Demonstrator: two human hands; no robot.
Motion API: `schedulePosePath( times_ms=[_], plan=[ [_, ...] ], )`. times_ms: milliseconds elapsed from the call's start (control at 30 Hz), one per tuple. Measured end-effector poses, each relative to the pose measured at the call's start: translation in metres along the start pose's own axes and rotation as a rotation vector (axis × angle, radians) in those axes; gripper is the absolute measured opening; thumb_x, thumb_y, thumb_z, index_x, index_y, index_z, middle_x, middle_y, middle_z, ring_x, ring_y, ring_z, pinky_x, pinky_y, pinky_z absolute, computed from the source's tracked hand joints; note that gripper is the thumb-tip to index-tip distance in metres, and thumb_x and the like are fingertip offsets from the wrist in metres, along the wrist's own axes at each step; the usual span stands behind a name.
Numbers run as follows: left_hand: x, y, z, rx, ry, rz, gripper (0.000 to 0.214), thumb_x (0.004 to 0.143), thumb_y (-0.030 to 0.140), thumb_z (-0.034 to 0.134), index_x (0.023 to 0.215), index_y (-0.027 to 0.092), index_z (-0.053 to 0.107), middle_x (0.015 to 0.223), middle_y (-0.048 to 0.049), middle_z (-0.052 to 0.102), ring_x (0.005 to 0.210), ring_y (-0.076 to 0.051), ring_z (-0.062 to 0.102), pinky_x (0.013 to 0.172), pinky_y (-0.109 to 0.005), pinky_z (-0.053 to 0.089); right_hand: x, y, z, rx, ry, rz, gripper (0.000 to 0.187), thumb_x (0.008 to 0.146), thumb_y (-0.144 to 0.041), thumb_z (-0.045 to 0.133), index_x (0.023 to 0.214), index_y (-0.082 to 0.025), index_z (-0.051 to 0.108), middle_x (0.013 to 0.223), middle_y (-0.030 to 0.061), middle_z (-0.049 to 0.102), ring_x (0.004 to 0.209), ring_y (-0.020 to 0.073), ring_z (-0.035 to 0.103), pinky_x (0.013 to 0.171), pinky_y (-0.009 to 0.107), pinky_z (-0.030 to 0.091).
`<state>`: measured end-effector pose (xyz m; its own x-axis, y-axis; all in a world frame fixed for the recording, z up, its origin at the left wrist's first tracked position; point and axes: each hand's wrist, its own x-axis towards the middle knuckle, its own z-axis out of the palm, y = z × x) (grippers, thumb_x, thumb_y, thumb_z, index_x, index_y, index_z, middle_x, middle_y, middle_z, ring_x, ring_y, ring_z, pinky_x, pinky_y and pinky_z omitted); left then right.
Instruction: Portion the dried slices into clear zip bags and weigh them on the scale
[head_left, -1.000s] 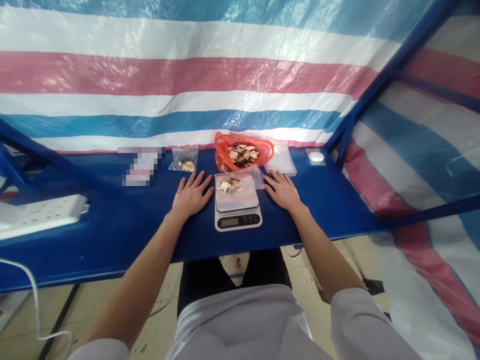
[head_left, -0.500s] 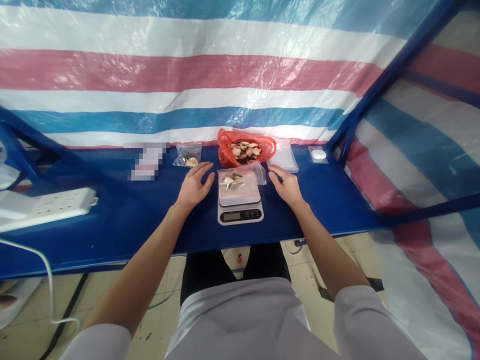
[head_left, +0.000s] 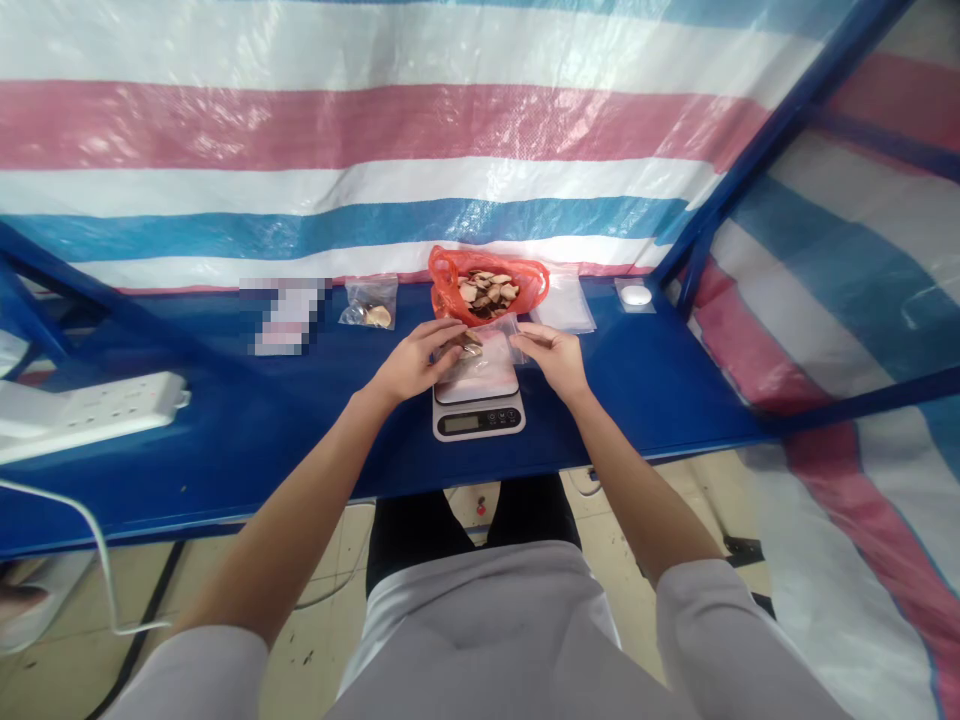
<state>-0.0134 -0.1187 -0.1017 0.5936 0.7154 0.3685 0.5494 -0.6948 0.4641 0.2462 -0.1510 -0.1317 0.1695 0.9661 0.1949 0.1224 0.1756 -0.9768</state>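
Head view: the fingers (head_left: 459,332) of the left hand (head_left: 412,362) curl narrowly over the top of a small clear bag (head_left: 480,368), while the fingers (head_left: 526,343) of the right hand (head_left: 546,362) close on its far edge. Both hands seem to pinch the plastic, though exactly how firmly cannot be told. The dried slices (head_left: 469,346) inside are partly hidden by the left fingers. The bag rests on the platform of a digital scale (head_left: 478,422).

The bag should be very light, soft and slick. The slices look thin, stiff and brittle, so the plastic along the top edge seems the best place to hold, away from the slices. Earlier, both hands lay spread flat on the table on either side of the scale; now they are raised and meet over the bag.

Just behind sits an orange plastic bag (head_left: 450,292) of more slices. A smaller bag (head_left: 373,315) lies to the left and flat clear bags (head_left: 566,305) to the right, all on a blue table (head_left: 225,450).
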Motion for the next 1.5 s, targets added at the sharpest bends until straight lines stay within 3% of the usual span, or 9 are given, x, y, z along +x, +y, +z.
schedulePosePath(
  times_ms=[267, 500, 700, 800, 933, 1133, 1267, 1500],
  plan=[
    [0.005, 0.007, -0.007, -0.101, 0.061, -0.062, 0.060, 0.094, 0.061, 0.052, 0.133, 0.017, 0.065, 0.134, -0.0128, 0.068, 0.128, -0.030, 0.061, 0.112, -0.044, 0.047, 0.013, -0.022, -0.008, -0.038, -0.129, -0.066, 0.038, 0.072, -0.047, 0.083, 0.099, -0.019, 0.080, 0.106, 0.0066, 0.080, 0.103, 0.0273, 0.075, 0.102, 0.046, 0.058],
    [0.030, 0.022, -0.020, -0.438, 0.138, -0.229, 0.071, 0.089, 0.071, 0.057, 0.130, 0.014, 0.069, 0.128, -0.0134, 0.072, 0.114, -0.030, 0.069, 0.102, -0.039, 0.054, 0.035, -0.066, -0.005, -0.196, -0.303, -0.260, 0.021, 0.082, -0.037, 0.077, 0.098, -0.023, 0.082, 0.102, 0.0025, 0.081, 0.102, 0.0252, 0.075, 0.100, 0.042, 0.058],
    [0.050, 0.026, -0.023, -0.750, 0.126, -0.320, 0.053, 0.079, 0.063, 0.075, 0.107, 0.018, 0.079, 0.108, -0.0070, 0.078, 0.097, -0.024, 0.071, 0.093, -0.035, 0.055, 0.053, -0.087, 0.003, -0.214, -0.410, -0.358, 0.022, 0.085, -0.042, 0.074, 0.098, -0.026, 0.082, 0.108, 0.0012, 0.080, 0.111, 0.0267, 0.073, 0.105, 0.042, 0.055],
    [0.052, 0.029, -0.017, -0.949, 0.248, -0.380, 0.045, 0.070, 0.056, 0.085, 0.092, 0.017, 0.079, 0.091, -0.0056, 0.077, 0.079, -0.018, 0.068, 0.078, -0.030, 0.056, 0.058, -0.091, 0.003, -0.156, -0.399, -0.358, 0.026, 0.081, -0.045, 0.077, 0.098, -0.025, 0.082, 0.109, 0.0027, 0.080, 0.111, 0.0267, 0.073, 0.105, 0.041, 0.055],
    [0.050, 0.039, -0.008, -1.131, 0.436, -0.448, 0.040, 0.065, 0.050, 0.090, 0.081, 0.016, 0.075, 0.070, -0.0006, 0.069, 0.060, -0.010, 0.058, 0.060, -0.023, 0.049, 0.061, -0.082, 0.004, 0.033, -0.265, -0.299, 0.037, 0.072, -0.048, 0.084, 0.099, -0.024, 0.081, 0.110, 0.0050, 0.079, 0.106, 0.0254, 0.074, 0.101, 0.040, 0.056],
    [0.049, 0.053, 0.013, -1.285, 0.721, -0.543, 0.044, 0.056, 0.047, 0.095, 0.072, 0.016, 0.069, 0.061, 0.0046, 0.060, 0.054, -0.006, 0.052, 0.054, -0.019, 0.045, 0.058, -0.055, 0.016, 0.237, -0.157, 0.058, 0.046, 0.060, -0.059, 0.088, 0.089, -0.023, 0.080, 0.090, 0.0032, 0.080, 0.082, 0.0223, 0.076, 0.083, 0.039, 0.064],
    [0.049, 0.052, 0.022, -1.305, 0.760, -0.551, 0.044, 0.056, 0.047, 0.094, 0.074, 0.016, 0.068, 0.064, 0.0042, 0.063, 0.057, -0.007, 0.054, 0.056, -0.020, 0.047, 0.059, -0.045, 0.025, 0.303, -0.133, 0.140, 0.046, 0.059, -0.056, 0.089, 0.090, -0.023, 0.079, 0.085, 0.0032, 0.080, 0.080, 0.0218, 0.076, 0.076, 0.036, 0.064],
    [0.057, 0.024, 0.015, -1.241, 0.580, -0.520, 0.048, 0.055, 0.051, 0.094, 0.078, 0.014, 0.073, 0.072, 0.0003, 0.070, 0.063, -0.011, 0.062, 0.064, -0.025, 0.054, 0.065, -0.033, 0.046, 0.470, -0.029, 0.145, 0.042, 0.056, -0.046, 0.091, 0.089, -0.024, 0.078, 0.085, 0.0001, 0.079, 0.079, 0.0197, 0.077, 0.062, 0.026, 0.059]
  ],
)
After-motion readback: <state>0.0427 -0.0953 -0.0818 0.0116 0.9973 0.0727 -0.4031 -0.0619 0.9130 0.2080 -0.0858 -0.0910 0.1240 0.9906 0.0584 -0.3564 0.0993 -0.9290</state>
